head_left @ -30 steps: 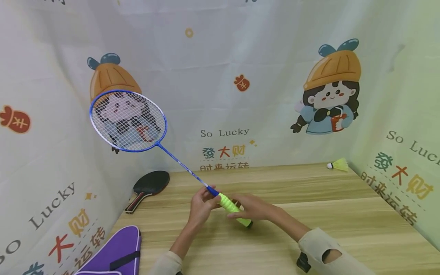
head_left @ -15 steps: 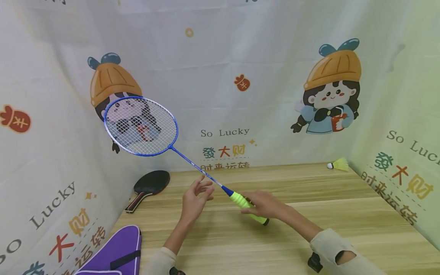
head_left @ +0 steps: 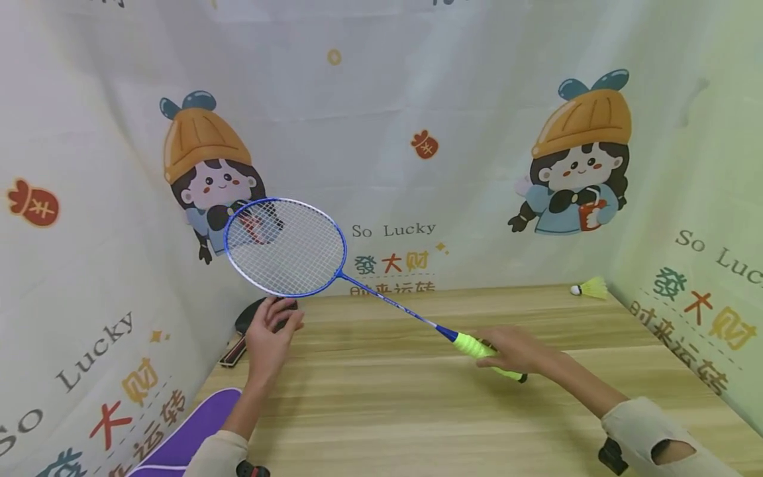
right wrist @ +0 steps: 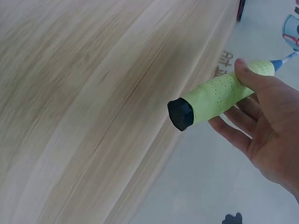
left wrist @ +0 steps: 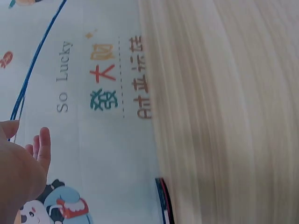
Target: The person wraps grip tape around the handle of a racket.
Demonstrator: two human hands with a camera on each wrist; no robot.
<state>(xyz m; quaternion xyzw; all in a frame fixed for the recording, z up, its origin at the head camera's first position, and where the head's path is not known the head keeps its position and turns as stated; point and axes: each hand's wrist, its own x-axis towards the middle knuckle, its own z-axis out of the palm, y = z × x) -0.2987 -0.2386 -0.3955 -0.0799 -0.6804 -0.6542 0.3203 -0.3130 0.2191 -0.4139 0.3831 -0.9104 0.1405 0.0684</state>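
Observation:
A blue-and-white badminton racket (head_left: 286, 246) is held up over the table, its strung head to the left and its handle lower right. My right hand (head_left: 512, 348) grips its yellow-green handle (right wrist: 219, 95), thumb along one side and fingers on the other. The black butt cap (right wrist: 181, 114) sticks out past that hand. Beneath the lower rim of the racket head is my left hand (head_left: 268, 338), fingers loosely bent and fingertips right at the frame. In the left wrist view the blue frame (left wrist: 35, 58) appears edge-on beyond the left thumb.
Behind the left hand a black table tennis bat (head_left: 234, 351) lies at the table's left edge, partly hidden. A purple case (head_left: 197, 424) is at front left. A yellow shuttlecock (head_left: 590, 289) lies at the back right. Printed cloth walls (head_left: 369, 165) enclose the wooden table (head_left: 405, 411).
The racket has moved right and its head has lowered, carried by my right hand. My left hand has left the top of the handle and shifted left to the racket head.

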